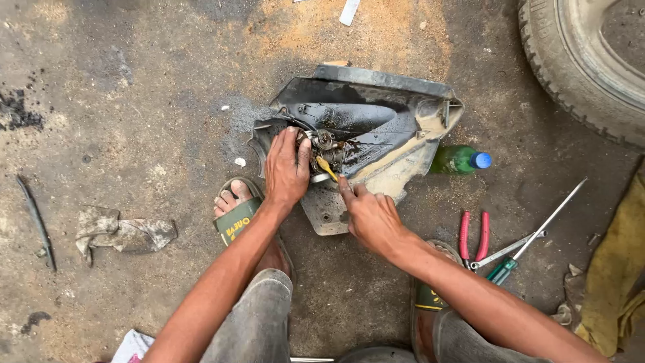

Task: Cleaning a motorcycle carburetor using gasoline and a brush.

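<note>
Oil-stained concrete floor (134, 87) spreads out on every side, with bare stretches far left and at the near middle. On it lies a dirty black plastic panel (376, 128), inner side up, its jagged edges ending just short of a green bottle (460, 160) on the right. The left hand (287, 168) presses flat on the panel's left part, fingers spread over a small metal fitting (326, 144). The right hand (369, 215) rests at the near edge, closed around a small yellow-tipped tool (327, 168) that points into the fitting. The hands sit close but apart. Right of them, red-handled pliers (473, 235) and a green-handled screwdriver (531, 238) crowd the floor, near a yellow cloth (615, 269). A tyre (578, 60) fills the far right corner. A crumpled rag (121, 234) lies on the left, well apart from the panel.
</note>
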